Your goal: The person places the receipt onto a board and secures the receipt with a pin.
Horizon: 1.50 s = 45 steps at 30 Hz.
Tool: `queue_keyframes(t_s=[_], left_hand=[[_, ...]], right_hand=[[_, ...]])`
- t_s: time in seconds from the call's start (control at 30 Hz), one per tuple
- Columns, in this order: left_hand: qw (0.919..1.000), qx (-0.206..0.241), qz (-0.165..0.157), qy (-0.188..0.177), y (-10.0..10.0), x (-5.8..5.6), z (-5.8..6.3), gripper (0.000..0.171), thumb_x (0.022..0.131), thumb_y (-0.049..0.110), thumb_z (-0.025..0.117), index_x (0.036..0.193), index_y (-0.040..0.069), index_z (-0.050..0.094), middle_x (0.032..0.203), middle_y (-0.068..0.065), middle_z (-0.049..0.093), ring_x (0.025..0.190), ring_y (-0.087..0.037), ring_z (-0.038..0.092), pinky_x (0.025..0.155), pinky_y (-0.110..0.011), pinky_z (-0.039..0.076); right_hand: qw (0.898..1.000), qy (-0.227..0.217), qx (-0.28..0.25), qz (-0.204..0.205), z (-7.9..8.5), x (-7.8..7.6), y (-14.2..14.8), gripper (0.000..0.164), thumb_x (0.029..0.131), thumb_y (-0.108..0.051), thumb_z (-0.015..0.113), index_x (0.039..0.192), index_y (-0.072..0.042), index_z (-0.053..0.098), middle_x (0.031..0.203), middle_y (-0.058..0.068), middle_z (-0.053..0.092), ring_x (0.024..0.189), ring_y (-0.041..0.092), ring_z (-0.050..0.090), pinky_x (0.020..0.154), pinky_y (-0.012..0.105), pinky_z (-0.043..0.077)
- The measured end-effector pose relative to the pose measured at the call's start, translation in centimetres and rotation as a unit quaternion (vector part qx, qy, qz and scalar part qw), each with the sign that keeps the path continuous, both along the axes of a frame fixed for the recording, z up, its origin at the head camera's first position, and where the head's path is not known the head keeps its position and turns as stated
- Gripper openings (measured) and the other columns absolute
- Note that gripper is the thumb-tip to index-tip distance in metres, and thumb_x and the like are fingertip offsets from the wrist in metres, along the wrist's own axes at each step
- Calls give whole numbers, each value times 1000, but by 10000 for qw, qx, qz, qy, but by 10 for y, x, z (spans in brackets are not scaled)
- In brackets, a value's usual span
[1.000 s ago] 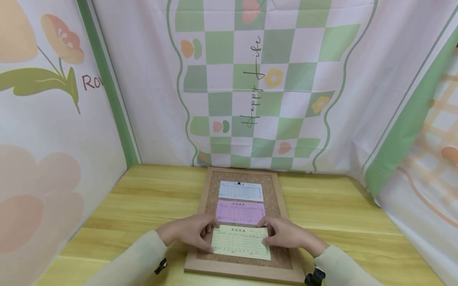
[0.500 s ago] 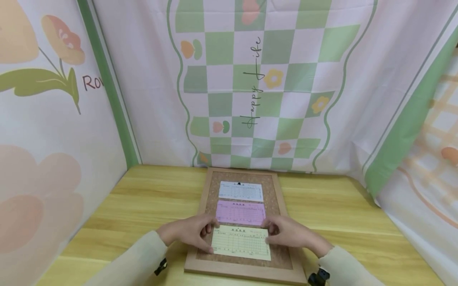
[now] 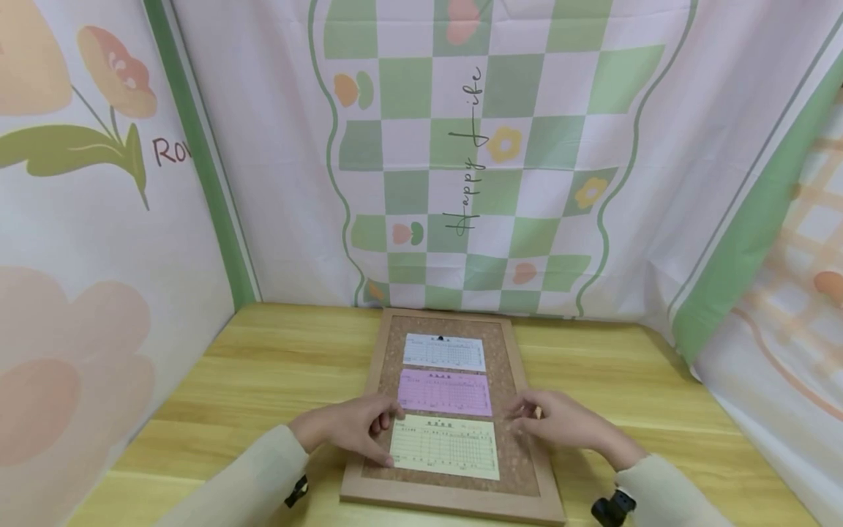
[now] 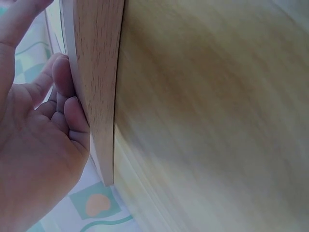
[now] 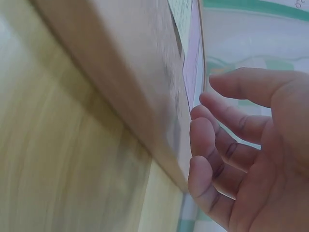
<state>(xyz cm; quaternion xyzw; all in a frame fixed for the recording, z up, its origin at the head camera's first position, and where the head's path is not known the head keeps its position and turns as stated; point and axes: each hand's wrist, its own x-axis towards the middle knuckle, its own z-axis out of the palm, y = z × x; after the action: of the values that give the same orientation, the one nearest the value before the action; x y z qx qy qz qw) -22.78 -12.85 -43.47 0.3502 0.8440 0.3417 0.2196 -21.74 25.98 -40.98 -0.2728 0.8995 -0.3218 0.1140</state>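
A yellow printed form slip (image 3: 444,447) lies on the lower part of a framed cork board (image 3: 516,468). My left hand (image 3: 349,428) rests at the slip's left side, its thumb at the lower corner and its index finger near the upper corner. In the left wrist view, the lower fingers (image 4: 75,113) bend in against the wooden frame. My right hand (image 3: 560,419) hovers over the board's right edge, fingers loosely bent around nothing and apart from the yellow slip. Above it lie a pink slip (image 3: 446,392) and a pale blue slip (image 3: 444,353).
A black pin or clip (image 3: 440,338) sits at the blue slip's top edge. The board lies on a wood-grain table (image 3: 276,351). Printed curtains (image 3: 474,146) enclose the back and both sides.
My right hand has let go of the yellow slip's right edge and moved right, away from it. The left hand has stayed in place. The slips look unmoved.
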Motion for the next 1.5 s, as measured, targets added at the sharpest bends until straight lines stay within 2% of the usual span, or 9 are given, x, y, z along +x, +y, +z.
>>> queue_keyframes(t_s=[0.17,0.5,0.67,0.83,0.97,1.2,1.5], left_hand=[[10000,-34,12,3,0,-1,0,65,81,26,86,132,4,52,99,0,51,84,-8,48,76,-24,46],[10000,7,-36,45,0,-2,-2,66,80,26,87,131,3,52,98,0,52,82,-7,47,75,-23,46],[10000,5,-23,49,1,-2,-2,66,80,26,87,131,3,52,98,0,52,82,-7,47,74,-23,46],[10000,35,-21,-15,1,-1,-1,65,80,25,87,131,4,52,99,-1,51,82,-7,47,75,-24,46],[10000,35,-18,-43,0,-1,-1,64,80,24,87,131,4,52,99,-1,51,82,-8,47,75,-24,45],[10000,27,15,-70,0,-1,-1,64,80,25,87,130,4,52,98,-1,52,82,-8,46,74,-24,45],[10000,17,11,60,1,-1,-3,64,79,25,88,129,3,53,97,0,52,82,-7,47,75,-23,45]], right_hand=[[9998,62,176,-63,2,-1,18,17,97,-16,65,110,-5,69,91,-4,63,82,10,55,66,28,46],[9997,-162,172,64,4,5,55,17,97,-16,65,104,-2,69,89,-2,62,78,6,55,66,27,47],[9995,-285,158,24,0,11,71,13,95,-14,67,99,-2,68,87,-2,63,76,5,55,65,26,48],[9997,-133,168,-91,-5,15,83,11,95,-13,67,98,-3,68,85,-2,62,75,4,54,64,25,46],[9994,-197,171,-208,-6,17,91,11,94,-12,68,98,-2,67,85,1,61,76,5,53,64,25,46],[9968,-704,86,-379,-9,19,100,11,95,-12,67,98,-1,66,83,4,60,69,6,50,58,24,43],[9963,-665,167,-528,-14,18,101,11,93,-13,69,95,-2,67,81,3,60,68,5,51,59,24,44]])
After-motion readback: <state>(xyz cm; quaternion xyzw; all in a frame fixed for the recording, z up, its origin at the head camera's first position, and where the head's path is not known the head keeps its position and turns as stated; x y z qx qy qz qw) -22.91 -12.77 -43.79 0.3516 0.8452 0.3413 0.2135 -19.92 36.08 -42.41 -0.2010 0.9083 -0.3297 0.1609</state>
